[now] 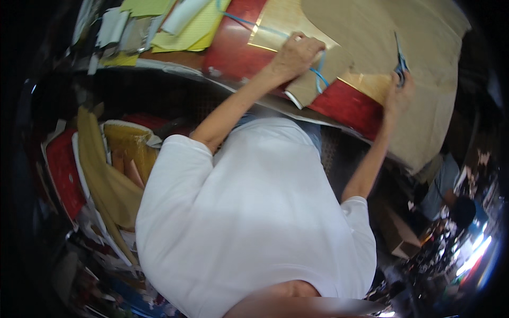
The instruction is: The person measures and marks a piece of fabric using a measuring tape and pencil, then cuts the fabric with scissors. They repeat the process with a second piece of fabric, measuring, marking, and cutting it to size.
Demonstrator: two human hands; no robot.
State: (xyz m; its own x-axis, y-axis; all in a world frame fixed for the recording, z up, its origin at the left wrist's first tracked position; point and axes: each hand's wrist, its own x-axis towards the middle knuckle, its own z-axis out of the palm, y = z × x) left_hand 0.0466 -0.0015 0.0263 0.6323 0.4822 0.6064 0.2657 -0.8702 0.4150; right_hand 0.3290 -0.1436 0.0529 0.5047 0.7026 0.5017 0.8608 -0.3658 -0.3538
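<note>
My left hand (298, 54) is closed over the work table, its fingers pinched around a thin blue strip (318, 74). One length of the strip runs off to the upper left, and a loop hangs beside my fingers. Under and next to this hand lies a brown sheet (371, 32), whose narrow flap (309, 87) reaches the table's front edge. My right hand (400, 91) grips a pair of scissors (400, 61) by the handles, blades pointing away from me over the brown sheet. Whether the blades are parted is too blurred to tell.
The red tabletop (233, 45) carries a gold-edged pale panel (269, 29). Yellow papers (191, 34) and white rolls lie at the far left. Left of my body stand a red board (63, 164) and folded tan material (106, 185). Someone in grey (442, 185) is at right.
</note>
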